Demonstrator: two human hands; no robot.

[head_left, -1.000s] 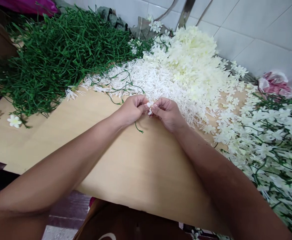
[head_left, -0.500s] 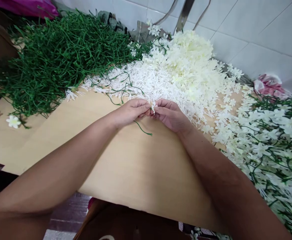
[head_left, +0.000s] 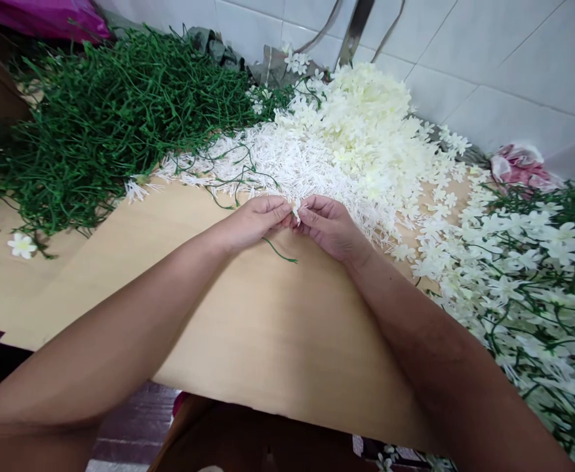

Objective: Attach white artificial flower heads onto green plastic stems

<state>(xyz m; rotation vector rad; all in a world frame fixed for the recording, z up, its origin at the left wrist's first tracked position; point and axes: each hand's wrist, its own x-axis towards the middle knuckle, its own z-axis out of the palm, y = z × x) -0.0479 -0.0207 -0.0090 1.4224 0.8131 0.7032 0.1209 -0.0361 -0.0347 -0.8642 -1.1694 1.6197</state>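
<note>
Gently curved green stem (head_left: 280, 254), white petals (head_left: 296, 208)

With both arms (head_left: 134, 328) angled inward, the left hand (head_left: 260, 221) and right hand (head_left: 330, 226) pinch close together.

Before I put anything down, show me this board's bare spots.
Bare: the tan board between left forearm and right forearm; also between the left forearm and the green stems. Crowded: beyond the hands, white strands and petals; far right, white flowers.
</note>
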